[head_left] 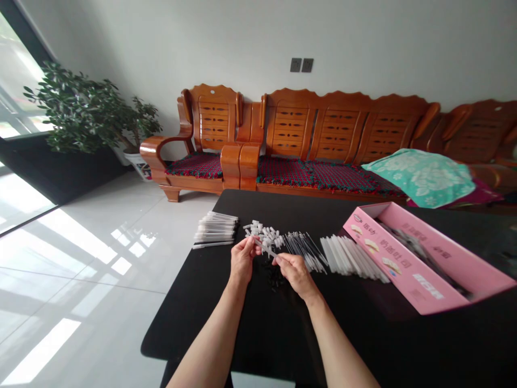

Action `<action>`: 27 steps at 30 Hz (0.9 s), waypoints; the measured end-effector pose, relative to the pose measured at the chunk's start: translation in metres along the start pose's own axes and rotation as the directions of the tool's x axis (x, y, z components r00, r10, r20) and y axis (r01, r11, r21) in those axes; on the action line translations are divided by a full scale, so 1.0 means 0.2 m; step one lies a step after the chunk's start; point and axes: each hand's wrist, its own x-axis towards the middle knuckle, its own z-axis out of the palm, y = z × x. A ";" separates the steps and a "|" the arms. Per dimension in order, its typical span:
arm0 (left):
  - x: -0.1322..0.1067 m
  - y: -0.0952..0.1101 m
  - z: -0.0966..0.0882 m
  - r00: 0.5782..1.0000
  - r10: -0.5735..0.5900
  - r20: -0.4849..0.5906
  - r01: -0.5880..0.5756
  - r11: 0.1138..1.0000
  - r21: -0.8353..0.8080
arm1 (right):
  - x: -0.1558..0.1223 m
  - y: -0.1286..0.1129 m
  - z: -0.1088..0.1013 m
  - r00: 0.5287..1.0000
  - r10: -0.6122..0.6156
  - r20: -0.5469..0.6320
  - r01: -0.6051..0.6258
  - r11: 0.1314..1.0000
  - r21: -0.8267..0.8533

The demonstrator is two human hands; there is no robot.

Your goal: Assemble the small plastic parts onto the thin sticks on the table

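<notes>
A translucent white pen barrel [265, 249] is held level above the table between my two hands. My left hand [243, 260] pinches its left end, and my right hand [295, 274] grips its right end. Just beyond my fingers is a heap of short white pen caps [266, 234]. Small black pieces [274, 277] lie under and between my hands. To the right are a spread of dark ink refills [305, 250] and a row of white pen barrels [351, 258]. A stack of pens [216, 230] sits left of my left hand.
A pink cardboard box [388, 264] with dark and grey contents stands on the black table [194, 318] at the right. Behind it is a wooden sofa [291, 124] with a turquoise cloth [424, 178]. A potted plant [92, 113] stands at the far left.
</notes>
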 end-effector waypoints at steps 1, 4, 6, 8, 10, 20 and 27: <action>0.00 -0.01 0.00 1.000 -0.003 -0.023 0.003 1.000 -0.012 | 0.00 0.00 0.00 0.999 -0.035 -0.012 0.034 0.997 -0.063; 0.01 -0.02 0.00 0.998 -0.012 -0.067 0.010 1.000 -0.028 | -0.01 -0.02 0.02 0.987 -0.150 -0.052 0.133 0.958 -0.253; 0.01 -0.02 0.00 0.998 -0.006 -0.068 0.004 1.000 -0.027 | -0.01 -0.03 0.02 0.977 -0.201 -0.072 0.167 0.932 -0.322; 0.02 -0.01 0.00 0.999 -0.001 -0.041 -0.001 1.000 -0.028 | -0.01 -0.03 0.03 0.979 -0.187 -0.086 0.156 0.945 -0.287; 0.01 -0.01 0.00 1.000 -0.011 0.004 0.011 0.999 -0.033 | -0.01 -0.02 0.02 0.990 -0.116 -0.084 0.101 0.982 -0.160; -0.01 0.00 0.03 0.999 -0.018 -0.048 0.015 0.999 -0.052 | -0.01 0.00 0.03 0.999 -0.022 -0.029 0.021 0.999 -0.035; 0.01 -0.03 0.00 0.973 -0.073 -0.217 0.046 0.991 -0.125 | 0.00 -0.02 0.10 0.938 -0.341 -0.069 0.249 0.796 -0.551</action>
